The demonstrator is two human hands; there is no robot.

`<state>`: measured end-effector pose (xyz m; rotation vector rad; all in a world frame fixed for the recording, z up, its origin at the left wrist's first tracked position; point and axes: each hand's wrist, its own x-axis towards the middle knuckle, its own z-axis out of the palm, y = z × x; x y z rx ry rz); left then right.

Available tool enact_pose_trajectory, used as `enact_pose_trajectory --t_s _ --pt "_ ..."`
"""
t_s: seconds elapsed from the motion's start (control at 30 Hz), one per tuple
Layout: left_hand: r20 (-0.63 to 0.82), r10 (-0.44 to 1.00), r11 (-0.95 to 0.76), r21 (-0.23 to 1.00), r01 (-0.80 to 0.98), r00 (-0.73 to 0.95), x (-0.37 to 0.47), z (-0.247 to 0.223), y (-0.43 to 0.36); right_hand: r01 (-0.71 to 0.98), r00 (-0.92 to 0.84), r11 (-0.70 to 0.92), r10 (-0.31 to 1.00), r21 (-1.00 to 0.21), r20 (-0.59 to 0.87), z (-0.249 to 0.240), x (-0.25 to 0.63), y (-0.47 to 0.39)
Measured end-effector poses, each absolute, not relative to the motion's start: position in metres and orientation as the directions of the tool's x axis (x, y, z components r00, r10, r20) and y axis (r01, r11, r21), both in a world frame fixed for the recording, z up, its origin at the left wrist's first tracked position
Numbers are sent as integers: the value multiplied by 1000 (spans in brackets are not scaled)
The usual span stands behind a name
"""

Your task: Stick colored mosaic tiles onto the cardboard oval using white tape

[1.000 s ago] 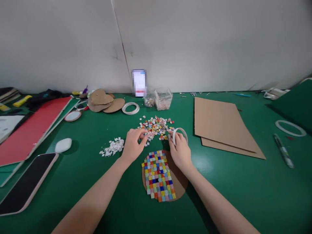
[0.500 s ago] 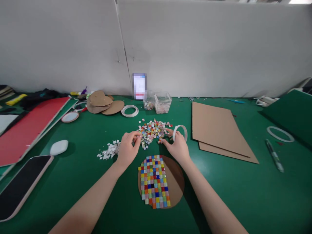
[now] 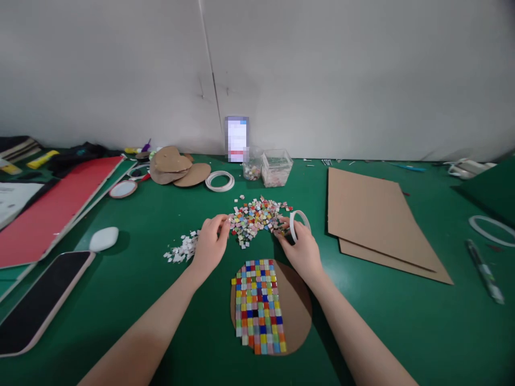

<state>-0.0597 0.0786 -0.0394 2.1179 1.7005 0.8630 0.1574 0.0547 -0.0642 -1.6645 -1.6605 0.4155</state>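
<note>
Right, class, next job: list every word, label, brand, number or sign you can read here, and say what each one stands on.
No text can be read.
Propped-up screen: blurred into blocks, unreadable.
White sheet at far left: faint marks, too blurred.
Pen at right: any marking is too small.
Mosaic tiles: colours only, no lettering visible.

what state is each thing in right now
cardboard disc, left part tiled, right part bare
loose tiles, scattered in a heap
white scraps, loosely piled
left hand, fingertips close together at the heap's left edge
right hand, at the heap's right edge
white ring, on edge at the right hand
near phone, flat, screen dark
far phone, upright, screen lit
clear box, upright, pieces inside
cardboard sheets, flat, overlapping
</note>
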Motion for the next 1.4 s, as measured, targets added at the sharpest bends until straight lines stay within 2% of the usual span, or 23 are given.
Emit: enact_pose_trajectory --t_s 0.27,0.67,0.87,0.93,1.13,1.4 --pt "281 939 -325 536 779 199 -58 -43 77 647 150 77 963 -759 226 -61 160 55" --pt "287 935 -325 458 828 208 -61 -41 78 529 225 50 954 -847 196 -60 158 54" --pt "208 962 -267 597 756 176 -62 -46 82 410 300 46 937 -911 182 -59 158 52" --pt "206 965 -254 604 755 161 -63 -46 82 371 329 47 927 -928 178 -58 158 52" --pt "250 949 -305 577 758 192 -63 -49 81 351 484 75 839 -933 249 -47 156 49" --pt "169 937 -346 567 747 306 -57 -47 79 110 550 237 795 -965 257 -42 155 46"
